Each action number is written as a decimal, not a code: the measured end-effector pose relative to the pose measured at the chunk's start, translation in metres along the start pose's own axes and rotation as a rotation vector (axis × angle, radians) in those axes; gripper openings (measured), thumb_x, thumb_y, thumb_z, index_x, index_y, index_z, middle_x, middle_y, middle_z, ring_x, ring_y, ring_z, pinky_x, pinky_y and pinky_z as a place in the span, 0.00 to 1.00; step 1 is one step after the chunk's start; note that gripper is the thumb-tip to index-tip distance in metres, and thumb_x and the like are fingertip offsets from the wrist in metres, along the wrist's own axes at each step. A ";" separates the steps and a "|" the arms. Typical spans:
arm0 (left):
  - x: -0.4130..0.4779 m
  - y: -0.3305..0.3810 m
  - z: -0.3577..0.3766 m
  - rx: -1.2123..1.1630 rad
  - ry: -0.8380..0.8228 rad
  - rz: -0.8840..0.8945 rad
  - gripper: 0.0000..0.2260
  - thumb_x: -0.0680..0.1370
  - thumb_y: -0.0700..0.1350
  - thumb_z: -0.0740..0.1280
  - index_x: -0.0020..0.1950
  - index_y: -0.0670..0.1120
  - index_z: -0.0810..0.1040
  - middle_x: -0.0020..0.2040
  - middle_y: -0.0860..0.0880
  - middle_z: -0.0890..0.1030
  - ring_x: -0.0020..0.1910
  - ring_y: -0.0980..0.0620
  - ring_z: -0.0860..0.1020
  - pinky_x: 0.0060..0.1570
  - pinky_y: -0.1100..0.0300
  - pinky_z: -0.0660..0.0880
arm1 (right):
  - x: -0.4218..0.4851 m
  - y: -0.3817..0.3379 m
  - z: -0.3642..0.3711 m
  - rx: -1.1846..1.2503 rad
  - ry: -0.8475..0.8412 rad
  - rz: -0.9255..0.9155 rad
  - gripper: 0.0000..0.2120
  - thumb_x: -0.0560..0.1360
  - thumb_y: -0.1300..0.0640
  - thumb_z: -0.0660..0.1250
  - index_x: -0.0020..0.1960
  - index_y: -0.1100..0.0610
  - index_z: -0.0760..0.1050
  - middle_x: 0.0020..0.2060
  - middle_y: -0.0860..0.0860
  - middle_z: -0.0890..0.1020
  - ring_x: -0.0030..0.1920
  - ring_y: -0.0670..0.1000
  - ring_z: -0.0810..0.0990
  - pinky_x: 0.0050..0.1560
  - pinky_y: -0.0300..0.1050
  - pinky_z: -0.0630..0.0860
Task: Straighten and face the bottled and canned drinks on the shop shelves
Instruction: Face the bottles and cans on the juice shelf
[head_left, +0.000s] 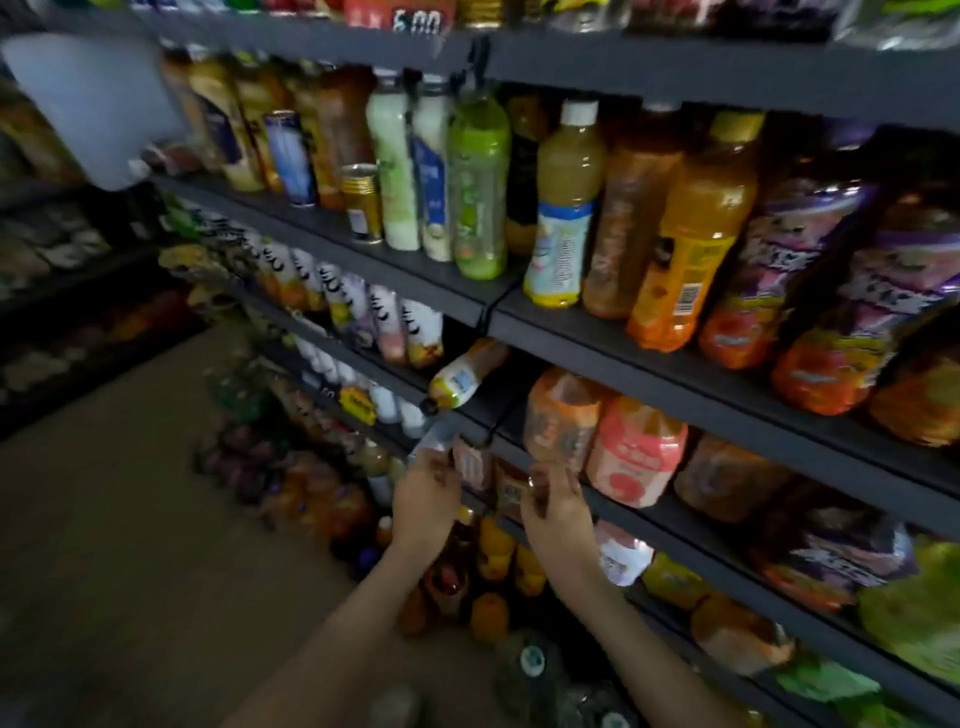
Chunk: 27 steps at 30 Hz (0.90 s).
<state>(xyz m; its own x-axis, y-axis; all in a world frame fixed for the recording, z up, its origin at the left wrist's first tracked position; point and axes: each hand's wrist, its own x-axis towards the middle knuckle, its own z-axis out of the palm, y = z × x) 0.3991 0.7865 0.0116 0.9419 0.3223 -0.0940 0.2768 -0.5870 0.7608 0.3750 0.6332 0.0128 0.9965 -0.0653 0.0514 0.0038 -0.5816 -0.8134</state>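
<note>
1. A pale bottle (434, 441) is being gripped by the curled fingers of the left hand (423, 501), at lower centre of the frame.
2. The right hand (558, 512) is being held just below an orange bottle (563, 415); whether anything is being clasped cannot be told.
3. A tipped bottle (465, 376) is being left cap-down above both hands.
4. "6.00" is being displayed on a red tag (400, 18), top centre; the bottle labels are too blurred to read.

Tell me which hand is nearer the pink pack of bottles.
Right. The right hand sits just left of the pink pack; the left hand lies farther left.
</note>
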 end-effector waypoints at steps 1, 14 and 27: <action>0.017 -0.014 -0.006 0.008 0.020 -0.042 0.04 0.79 0.42 0.62 0.53 0.47 0.74 0.43 0.47 0.80 0.41 0.47 0.79 0.41 0.52 0.77 | 0.008 -0.006 0.014 0.002 -0.015 0.019 0.14 0.79 0.60 0.61 0.64 0.56 0.67 0.56 0.49 0.69 0.35 0.48 0.73 0.32 0.37 0.68; 0.189 -0.065 -0.015 0.079 -0.388 0.241 0.22 0.78 0.49 0.65 0.68 0.41 0.64 0.58 0.43 0.77 0.54 0.44 0.77 0.45 0.54 0.74 | 0.125 -0.060 0.188 -0.075 0.164 0.251 0.21 0.78 0.64 0.60 0.70 0.63 0.61 0.65 0.60 0.66 0.65 0.58 0.68 0.63 0.49 0.69; 0.195 -0.017 -0.052 0.081 -0.442 0.497 0.14 0.75 0.50 0.68 0.49 0.47 0.63 0.42 0.50 0.73 0.39 0.51 0.73 0.33 0.63 0.64 | 0.141 -0.049 0.168 -0.254 0.111 0.119 0.39 0.75 0.54 0.68 0.76 0.56 0.47 0.74 0.55 0.54 0.72 0.52 0.51 0.74 0.54 0.52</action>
<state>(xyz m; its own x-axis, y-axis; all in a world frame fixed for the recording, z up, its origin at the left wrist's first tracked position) 0.5684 0.8981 0.0143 0.9456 -0.3252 -0.0117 -0.2132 -0.6462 0.7328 0.5288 0.7882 -0.0376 0.9735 -0.2252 0.0389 -0.1471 -0.7477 -0.6475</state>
